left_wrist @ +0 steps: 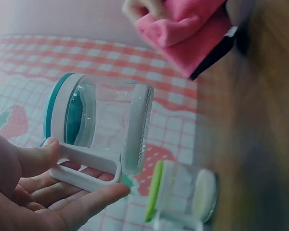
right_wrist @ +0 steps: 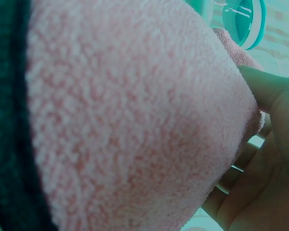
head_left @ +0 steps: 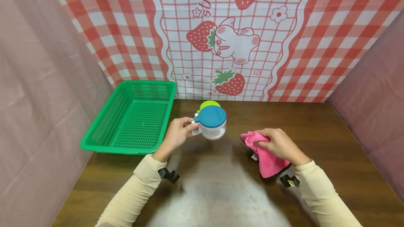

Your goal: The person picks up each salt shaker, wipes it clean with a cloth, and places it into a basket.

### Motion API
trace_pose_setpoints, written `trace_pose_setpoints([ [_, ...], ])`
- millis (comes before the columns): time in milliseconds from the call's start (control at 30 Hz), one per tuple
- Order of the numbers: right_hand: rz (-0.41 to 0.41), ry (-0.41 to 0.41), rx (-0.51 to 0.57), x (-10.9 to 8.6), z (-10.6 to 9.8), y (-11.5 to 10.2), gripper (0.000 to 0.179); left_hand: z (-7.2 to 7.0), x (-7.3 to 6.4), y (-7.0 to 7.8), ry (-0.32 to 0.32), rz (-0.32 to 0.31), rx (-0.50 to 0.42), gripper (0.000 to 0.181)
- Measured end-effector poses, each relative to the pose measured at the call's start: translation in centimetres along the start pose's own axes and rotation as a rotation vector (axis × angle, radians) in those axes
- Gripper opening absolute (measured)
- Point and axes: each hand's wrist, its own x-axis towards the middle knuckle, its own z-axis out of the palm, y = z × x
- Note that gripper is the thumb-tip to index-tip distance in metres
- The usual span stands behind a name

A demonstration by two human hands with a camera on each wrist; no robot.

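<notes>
My left hand grips the white handle of a clear jar with a blue lid, thumb on top of the handle and fingers beneath it. That jar is raised off the table. Behind it stands a second clear jar with a lime-green lid, mostly hidden in the head view; the left wrist view shows this green-lidded jar on the table. On the right, my right hand pinches a bunched pink cloth with a dark edge. The cloth fills much of the right wrist view.
A green perforated plastic basket sits on the wooden table at the left, beside my left hand. A red-and-white checked strawberry cloth hangs at the back. Pinkish curtains close off both sides.
</notes>
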Motion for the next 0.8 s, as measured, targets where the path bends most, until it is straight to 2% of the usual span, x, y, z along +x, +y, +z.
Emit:
trace_pose_setpoints([
  [267, -0.003, -0.003, 0.020, -0.2, 0.1, 0.0, 0.017, -2.3, 0.5, 0.5, 0.038, -0.021, -0.013, 0.022],
  [467, -0.018, 0.007, 0.017, -0.1, -0.1, 0.1, 0.019, -3.5, 1.2, 1.0, 0.039, -0.053, -0.027, 0.025],
  [800, 0.004, -0.008, 0.031, -0.5, 0.3, 0.3, 0.021, -5.6, 1.6, 1.3, 0.072, -0.081, -0.038, 0.025],
])
